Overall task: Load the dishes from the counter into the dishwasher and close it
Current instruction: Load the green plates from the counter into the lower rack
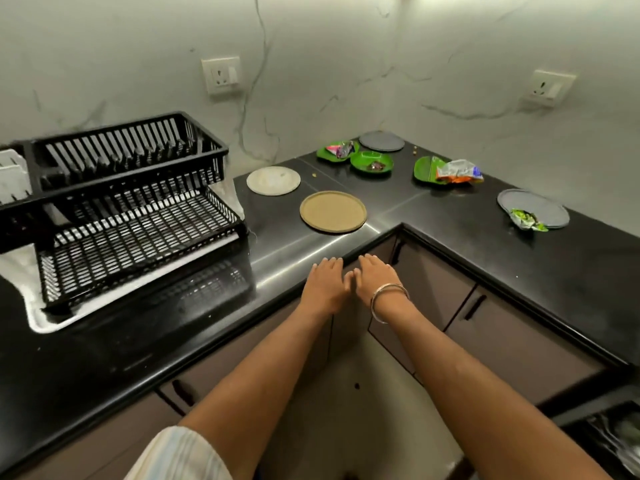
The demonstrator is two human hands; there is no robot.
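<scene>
Currently, the dishes lie spread over the black L-shaped counter (pixel 433 220). Nearest the inner corner is a tan plate (pixel 332 212), with a white plate (pixel 273 180) just behind it to the left. Farther back sit a grey plate (pixel 381 141) and two green plates (pixel 334 152) (pixel 371 162), each carrying a crumpled wrapper. A third green plate (pixel 426 169) to the right holds a silver-and-orange wrapper (pixel 459 171). Well apart on the right wing lies a second grey plate (pixel 533 207) with a green wrapper (pixel 528 220) on its near rim.

The left hand (pixel 325 285) and right hand (pixel 375 280) rest side by side, palms down, at the counter's front edge, fingers extended and holding nothing. A metal bangle (pixel 388 301) circles the right wrist.

A black two-tier dish rack (pixel 131 188) stands on the counter's left side.
</scene>
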